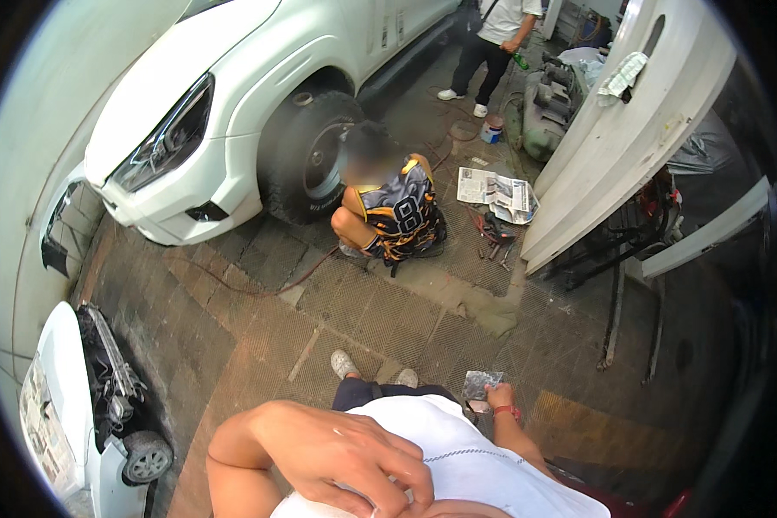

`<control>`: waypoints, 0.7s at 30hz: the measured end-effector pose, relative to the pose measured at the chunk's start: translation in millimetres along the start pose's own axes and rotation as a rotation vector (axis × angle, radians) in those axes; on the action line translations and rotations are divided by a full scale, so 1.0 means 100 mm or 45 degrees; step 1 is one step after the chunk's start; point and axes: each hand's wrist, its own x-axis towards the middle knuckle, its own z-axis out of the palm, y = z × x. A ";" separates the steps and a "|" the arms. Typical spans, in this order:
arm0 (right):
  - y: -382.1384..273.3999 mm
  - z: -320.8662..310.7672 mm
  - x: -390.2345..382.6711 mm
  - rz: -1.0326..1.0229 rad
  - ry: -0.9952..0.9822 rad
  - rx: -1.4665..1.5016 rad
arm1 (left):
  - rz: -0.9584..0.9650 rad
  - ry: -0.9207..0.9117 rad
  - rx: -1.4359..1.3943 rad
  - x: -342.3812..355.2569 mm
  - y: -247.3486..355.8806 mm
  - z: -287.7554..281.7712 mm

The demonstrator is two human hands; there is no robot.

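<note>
My left hand (367, 459) is raised close to the front of my body, its arm bent sharply. Its fingers are curled inward against my upper chest or neck; the fingertips are partly hidden, so whether they pinch anything is not visible. Lower down on the right, my right hand (499, 398) is closed on a flat grey sheet (480, 383) with a shiny, speckled surface. A paler piece shows just below the sheet. A red band (508, 411) circles the right wrist.
A person (395, 207) crouches by the front wheel (306, 164) of a white car (233, 52). Another person (492, 43) stands farther back, holding a green bottle. Newspapers (496, 194) and tools (492, 233) lie on the floor, near a white panel (639, 129). A damaged white car front (78, 406) is at left.
</note>
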 end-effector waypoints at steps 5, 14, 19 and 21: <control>0.10 0.11 -0.03 0.038 -0.014 0.034 | -0.142 0.093 0.050 -0.27 -0.03 -0.13; 0.39 0.21 -0.11 0.086 -0.011 0.033 | -0.227 0.509 0.742 -0.16 0.22 -0.11; 0.39 0.04 -0.14 0.163 -0.056 0.067 | -0.238 0.725 0.417 -0.28 -0.04 0.09; 0.36 0.03 -0.12 0.137 -0.074 -0.006 | -0.217 0.811 0.324 -0.28 -0.10 0.11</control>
